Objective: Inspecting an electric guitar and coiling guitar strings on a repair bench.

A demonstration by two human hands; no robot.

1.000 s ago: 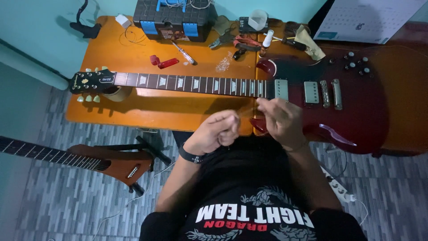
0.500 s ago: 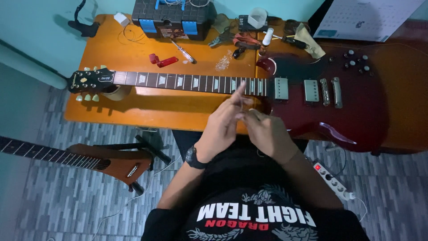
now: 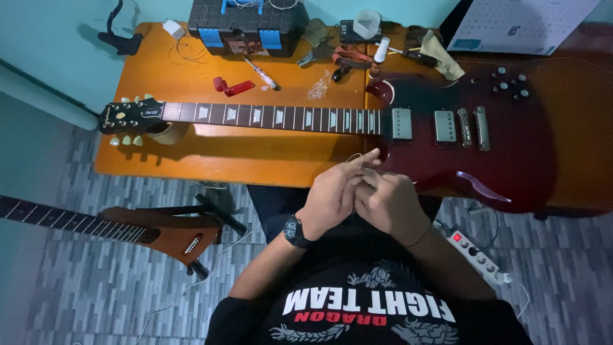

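Note:
A dark red electric guitar [image 3: 485, 153] lies flat on the orange table [image 3: 211, 150], its neck [image 3: 274, 117] running left to a black headstock [image 3: 131, 116]. My left hand [image 3: 335, 191], with a black wristwatch, and my right hand [image 3: 389, 204] are pressed together just in front of the guitar body's near edge. Both pinch a thin guitar string [image 3: 357, 156], which loops up faintly above the fingers. What the fingers do with it is hidden between the hands.
A black and blue toolbox [image 3: 246, 25], pliers [image 3: 348, 61], a red string winder [image 3: 233, 86], a screwdriver [image 3: 260, 73] and a cloth [image 3: 437, 54] lie at the table's back. A second guitar [image 3: 140, 233] rests on a floor stand at left. A power strip [image 3: 476, 255] lies on the floor at right.
Both hands have drawn back from the guitar toward my body and closed together. The left hand's fingers, raised before, are now folded against the right hand.

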